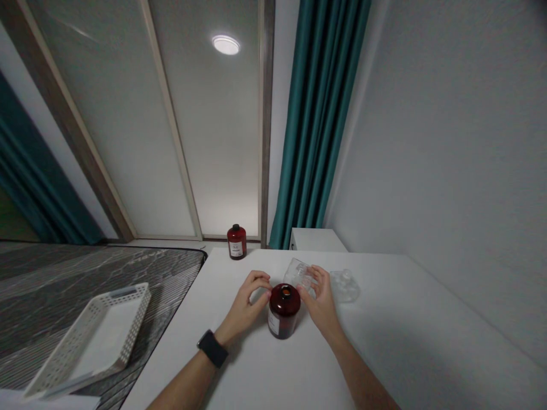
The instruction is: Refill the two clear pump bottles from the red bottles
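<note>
A dark red-brown bottle (pixel 284 304) with a pale label and an uncapped neck stands upright on the white table in front of me. My left hand (pixel 249 299), a dark watch on its wrist, has curved fingers whose tips meet the bottle's left shoulder. On the other side, my right hand (pixel 318 296) has its thumb beside the bottle's right shoulder. Its curled fingers are on a tilted clear container (pixel 296 270) behind the bottle; the exact grip is partly hidden. Just right of that hand lies a clear, knobbed transparent piece (pixel 346 285), its kind hard to make out.
Another red-brown bottle (pixel 236 242), with a black cap and label, stands near the table's (pixel 265 376) far left corner. A white perforated basket (pixel 130 336) rests on a grey striped surface (pixel 29 296) to the left. Beyond the table is a white cabinet (pixel 318 239).
</note>
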`<state>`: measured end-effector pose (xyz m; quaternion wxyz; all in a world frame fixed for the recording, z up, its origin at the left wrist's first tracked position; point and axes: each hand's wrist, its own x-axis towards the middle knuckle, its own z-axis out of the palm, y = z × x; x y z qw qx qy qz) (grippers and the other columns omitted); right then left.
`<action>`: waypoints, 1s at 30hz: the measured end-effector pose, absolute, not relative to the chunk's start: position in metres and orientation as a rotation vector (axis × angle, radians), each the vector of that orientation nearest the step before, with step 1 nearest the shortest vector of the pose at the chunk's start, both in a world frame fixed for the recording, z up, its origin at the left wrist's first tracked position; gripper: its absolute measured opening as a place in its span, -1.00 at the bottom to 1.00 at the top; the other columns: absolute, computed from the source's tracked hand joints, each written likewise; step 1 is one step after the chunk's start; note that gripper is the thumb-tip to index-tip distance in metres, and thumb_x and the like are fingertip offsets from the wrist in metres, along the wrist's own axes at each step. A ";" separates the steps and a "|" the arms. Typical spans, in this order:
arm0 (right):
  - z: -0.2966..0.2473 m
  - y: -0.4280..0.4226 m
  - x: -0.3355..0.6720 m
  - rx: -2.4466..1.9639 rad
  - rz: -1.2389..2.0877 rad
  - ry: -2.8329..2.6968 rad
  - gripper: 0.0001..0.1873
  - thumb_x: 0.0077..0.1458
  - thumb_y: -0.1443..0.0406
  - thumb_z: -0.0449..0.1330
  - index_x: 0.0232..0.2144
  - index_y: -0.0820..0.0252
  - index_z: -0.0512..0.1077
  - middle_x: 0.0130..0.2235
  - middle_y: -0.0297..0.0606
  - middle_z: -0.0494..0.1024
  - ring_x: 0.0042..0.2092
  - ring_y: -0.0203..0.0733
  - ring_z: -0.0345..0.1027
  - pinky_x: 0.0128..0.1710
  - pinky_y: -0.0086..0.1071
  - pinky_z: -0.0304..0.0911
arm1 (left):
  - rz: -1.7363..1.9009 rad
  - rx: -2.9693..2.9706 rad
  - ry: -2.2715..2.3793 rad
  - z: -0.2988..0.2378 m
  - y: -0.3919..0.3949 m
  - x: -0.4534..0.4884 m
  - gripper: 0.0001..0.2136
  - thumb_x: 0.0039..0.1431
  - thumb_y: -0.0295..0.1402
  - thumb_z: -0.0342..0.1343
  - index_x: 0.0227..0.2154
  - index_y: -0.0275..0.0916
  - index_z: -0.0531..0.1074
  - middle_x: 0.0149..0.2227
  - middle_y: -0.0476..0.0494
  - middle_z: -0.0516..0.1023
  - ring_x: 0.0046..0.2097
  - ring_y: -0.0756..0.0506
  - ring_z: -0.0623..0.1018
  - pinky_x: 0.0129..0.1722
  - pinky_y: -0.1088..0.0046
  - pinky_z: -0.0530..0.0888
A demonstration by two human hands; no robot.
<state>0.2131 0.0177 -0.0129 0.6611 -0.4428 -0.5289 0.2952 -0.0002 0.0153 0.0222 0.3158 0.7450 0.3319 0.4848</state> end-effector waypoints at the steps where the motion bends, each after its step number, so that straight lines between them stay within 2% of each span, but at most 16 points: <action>1: -0.013 0.017 0.213 -0.998 0.682 -1.212 -0.39 0.00 0.19 0.35 0.06 0.07 0.22 0.08 -0.06 0.44 0.13 0.02 0.36 0.05 -0.08 0.36 | 1.270 1.959 0.864 0.022 0.015 -0.001 -0.78 0.32 -0.21 0.05 -0.32 -0.21 0.50 -0.10 -0.21 0.42 0.02 -0.21 0.44 0.09 0.20 0.35; 7: -0.013 0.015 0.214 -0.976 0.770 -1.298 -0.38 -0.01 0.22 0.37 0.07 0.06 0.23 0.07 -0.10 0.47 0.13 0.00 0.36 0.04 -0.12 0.39 | 1.264 1.956 0.818 0.023 0.012 -0.002 -0.70 0.31 -0.12 0.06 -0.41 -0.23 0.44 -0.13 -0.22 0.44 -0.07 -0.18 0.46 0.00 0.25 0.39; 11: -0.013 0.013 0.213 -0.934 0.819 -1.301 -0.37 -0.02 0.24 0.38 0.06 0.04 0.22 0.08 -0.10 0.46 0.16 0.00 0.35 0.09 -0.10 0.37 | 1.331 1.899 0.862 0.024 0.012 0.002 -0.69 0.34 -0.13 0.01 -0.38 -0.23 0.45 -0.28 -0.17 0.46 -0.18 -0.16 0.47 -0.14 0.31 0.40; 14: -0.011 0.012 0.212 -0.901 0.830 -1.304 -0.33 -0.02 0.24 0.39 0.08 0.01 0.19 0.14 -0.08 0.42 0.21 0.00 0.30 0.17 -0.03 0.31 | 1.359 1.802 0.957 0.022 0.015 0.006 -0.74 0.33 -0.15 0.03 -0.32 -0.23 0.46 -0.31 -0.13 0.48 -0.22 -0.14 0.48 -0.18 0.34 0.41; 18: -0.005 0.010 0.213 -0.877 0.822 -1.326 -0.31 0.00 0.27 0.40 0.12 -0.02 0.19 0.26 -0.08 0.30 0.33 0.01 0.15 0.27 0.07 0.18 | 1.319 1.650 1.035 0.013 0.018 0.010 -0.74 0.30 -0.12 0.07 -0.17 -0.22 0.45 -0.21 -0.15 0.54 -0.13 -0.16 0.53 -0.08 0.30 0.45; 24: -0.001 0.006 0.215 -0.878 0.809 -1.465 -0.29 0.06 0.33 0.35 0.20 -0.03 0.18 0.38 -0.12 0.15 0.43 -0.06 -0.11 0.39 0.08 -0.10 | 1.207 1.558 0.978 0.006 0.018 0.009 -0.57 0.30 -0.11 0.08 0.14 -0.18 0.36 0.05 -0.25 0.52 0.10 -0.23 0.49 0.16 0.16 0.39; 27: -0.002 0.005 0.216 -0.858 0.819 -1.530 -0.31 0.10 0.36 0.31 0.22 -0.05 0.17 0.40 -0.16 0.11 0.44 -0.10 -0.15 0.39 0.09 -0.11 | 1.174 1.512 0.907 0.005 0.021 0.011 -0.49 0.28 -0.09 0.10 0.22 -0.18 0.29 0.16 -0.28 0.46 0.18 -0.24 0.46 0.20 0.14 0.37; 30: -0.005 0.007 0.216 -0.827 0.837 -1.559 -0.31 0.10 0.37 0.29 0.23 -0.06 0.17 0.41 -0.16 0.10 0.44 -0.09 -0.12 0.36 0.10 -0.03 | 1.135 1.456 0.806 0.004 0.025 0.016 -0.42 0.24 -0.10 0.16 0.26 -0.18 0.23 0.20 -0.29 0.44 0.21 -0.26 0.45 0.23 0.10 0.35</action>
